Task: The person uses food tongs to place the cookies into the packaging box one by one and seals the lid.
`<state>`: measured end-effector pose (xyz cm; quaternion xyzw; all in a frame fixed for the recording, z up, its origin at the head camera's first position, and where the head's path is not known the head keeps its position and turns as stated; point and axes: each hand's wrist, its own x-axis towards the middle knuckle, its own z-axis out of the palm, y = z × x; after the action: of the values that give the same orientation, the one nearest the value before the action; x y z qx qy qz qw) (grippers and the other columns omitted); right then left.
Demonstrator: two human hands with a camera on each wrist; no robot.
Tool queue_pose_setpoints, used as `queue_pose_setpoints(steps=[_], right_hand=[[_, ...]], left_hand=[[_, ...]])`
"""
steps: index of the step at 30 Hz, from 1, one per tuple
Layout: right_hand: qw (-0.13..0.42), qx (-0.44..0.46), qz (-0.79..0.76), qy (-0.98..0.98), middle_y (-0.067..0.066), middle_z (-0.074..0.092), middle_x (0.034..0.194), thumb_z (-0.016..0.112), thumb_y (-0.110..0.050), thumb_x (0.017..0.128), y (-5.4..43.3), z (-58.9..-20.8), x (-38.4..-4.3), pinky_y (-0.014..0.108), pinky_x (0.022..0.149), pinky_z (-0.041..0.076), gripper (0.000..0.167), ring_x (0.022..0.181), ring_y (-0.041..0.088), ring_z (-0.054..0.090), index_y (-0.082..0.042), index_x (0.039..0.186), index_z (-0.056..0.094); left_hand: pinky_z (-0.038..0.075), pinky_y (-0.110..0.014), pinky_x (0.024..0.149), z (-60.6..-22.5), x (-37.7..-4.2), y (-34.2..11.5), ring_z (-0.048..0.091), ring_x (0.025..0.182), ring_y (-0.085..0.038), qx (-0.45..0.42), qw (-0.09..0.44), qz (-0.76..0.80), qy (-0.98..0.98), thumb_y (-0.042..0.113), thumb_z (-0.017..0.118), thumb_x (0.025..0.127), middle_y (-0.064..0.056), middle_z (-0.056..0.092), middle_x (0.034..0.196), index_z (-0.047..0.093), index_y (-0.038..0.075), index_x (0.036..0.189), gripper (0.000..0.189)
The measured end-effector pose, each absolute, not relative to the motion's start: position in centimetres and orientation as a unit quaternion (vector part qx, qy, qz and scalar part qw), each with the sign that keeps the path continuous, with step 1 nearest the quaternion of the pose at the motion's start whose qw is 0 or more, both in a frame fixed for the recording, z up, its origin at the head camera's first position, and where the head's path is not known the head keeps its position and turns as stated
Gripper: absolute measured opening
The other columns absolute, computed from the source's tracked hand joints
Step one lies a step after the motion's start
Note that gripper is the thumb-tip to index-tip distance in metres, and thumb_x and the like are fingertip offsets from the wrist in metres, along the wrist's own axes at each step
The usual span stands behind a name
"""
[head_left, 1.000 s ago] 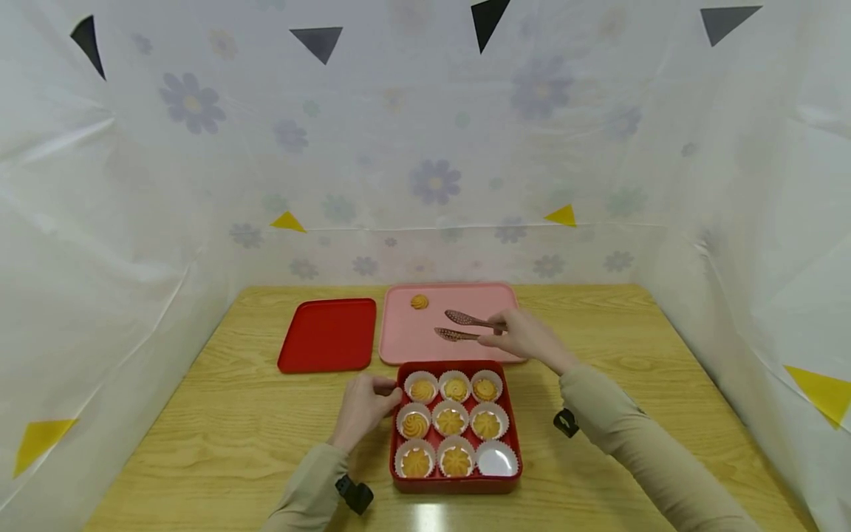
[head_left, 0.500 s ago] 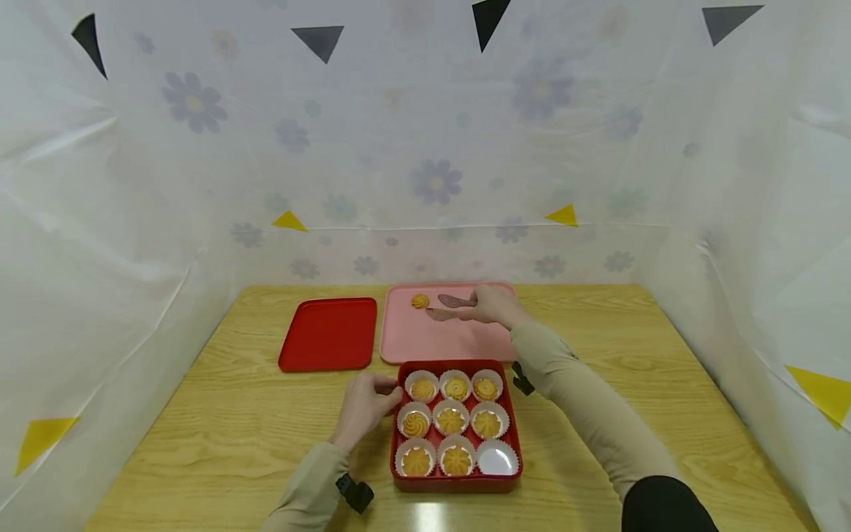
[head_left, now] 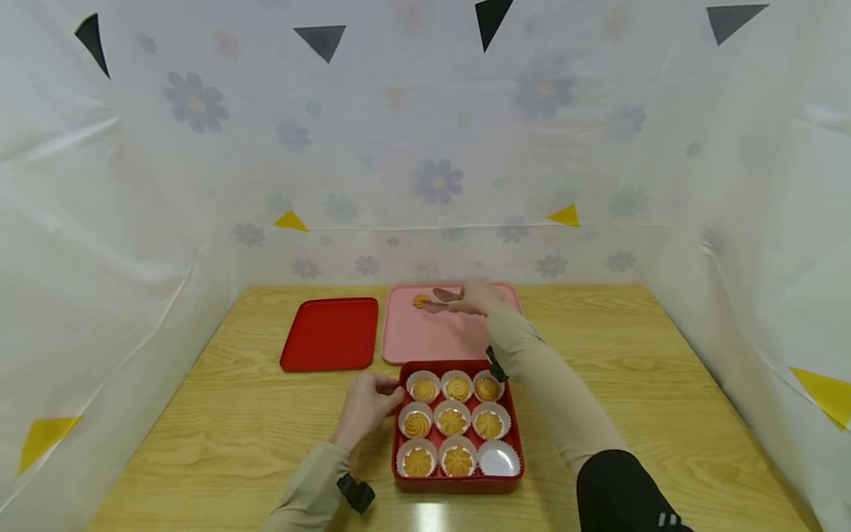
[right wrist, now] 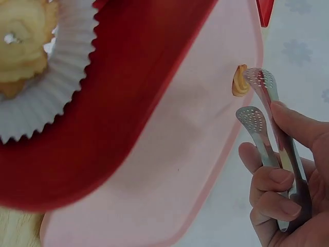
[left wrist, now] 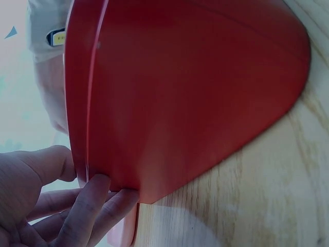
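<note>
My right hand [head_left: 477, 298] holds metal tongs [right wrist: 284, 141] with perforated tips, fingers and thumb wrapped round the two arms. The tips stand apart above the pink tray [head_left: 425, 336], right by a swirled cookie [right wrist: 239, 82] near its far edge. My left hand [head_left: 362, 406] pinches the left rim of a red box [head_left: 459, 485], thumb at the rim and fingers against the outer wall in the left wrist view. The box carries rows of white paper cups with piped cookies [head_left: 451, 422]. The cup [head_left: 499, 459] at its near right corner has no cookie.
A flat red tray [head_left: 329, 336] lies to the left of the pink tray. The wooden table [head_left: 233, 436] is enclosed at the back and sides by pale sheeting [head_left: 372, 148] with flower prints and small triangles.
My right hand has moved left and away from me with the tongs, whose tips have come close to the cookie on the pink tray. My left hand keeps its hold on the box.
</note>
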<state>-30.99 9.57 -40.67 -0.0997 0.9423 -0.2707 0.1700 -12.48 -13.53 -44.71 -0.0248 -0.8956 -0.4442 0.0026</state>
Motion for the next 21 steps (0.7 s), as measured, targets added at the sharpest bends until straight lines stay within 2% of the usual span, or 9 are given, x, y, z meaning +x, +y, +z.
queue_pose_setpoints(steps=[2, 7, 12, 21], right_hand=[[0.164, -0.094, -0.247, 0.950, 0.007, 0.060, 0.074, 0.068, -0.036, 0.095, 9.1, -40.7, -31.2, 0.032, 0.062, 0.041, 0.032, 0.065, 0.018, 0.049, -0.012, 0.076, 0.058], [0.165, -0.069, -0.203, 0.963, -0.001, 0.049, 0.061, 0.068, -0.039, 0.094, 8.2, -41.0, -31.9, 0.030, 0.055, 0.038, 0.036, 0.059, 0.014, 0.045, -0.014, 0.071, 0.055], [0.167, -0.054, -0.195, 0.965, -0.001, 0.048, 0.066, 0.069, -0.040, 0.093, 7.7, -41.3, -32.3, 0.031, 0.056, 0.037, 0.034, 0.059, 0.015, 0.042, -0.015, 0.074, 0.056], [0.151, -0.049, -0.203, 0.966, 0.002, 0.054, 0.077, 0.069, -0.039, 0.094, 7.3, -41.7, -31.9, 0.034, 0.063, 0.039, 0.030, 0.067, 0.016, 0.047, -0.013, 0.084, 0.060]], left_hand=[[0.054, -0.024, 0.065, -44.7, -12.5, -13.5, 0.067, 0.078, -0.014, -0.024, 0.001, -0.445, -0.895, 0.008, 0.073, 0.085, -0.013, 0.078, 0.093, 0.079, -0.001, 0.097, 0.016], [0.054, -0.024, 0.064, -44.6, -12.4, -13.5, 0.067, 0.078, -0.014, -0.024, 0.000, -0.445, -0.895, 0.008, 0.073, 0.084, -0.014, 0.078, 0.094, 0.079, -0.001, 0.097, 0.017], [0.054, -0.024, 0.065, -44.5, -12.4, -13.4, 0.068, 0.079, -0.015, -0.029, 0.007, -0.440, -0.898, 0.008, 0.073, 0.084, -0.014, 0.078, 0.093, 0.079, -0.002, 0.097, 0.017], [0.054, -0.024, 0.064, -44.8, -12.4, -13.5, 0.068, 0.076, -0.013, -0.037, 0.020, -0.437, -0.899, 0.007, 0.074, 0.083, -0.013, 0.079, 0.090, 0.079, -0.001, 0.095, 0.015]])
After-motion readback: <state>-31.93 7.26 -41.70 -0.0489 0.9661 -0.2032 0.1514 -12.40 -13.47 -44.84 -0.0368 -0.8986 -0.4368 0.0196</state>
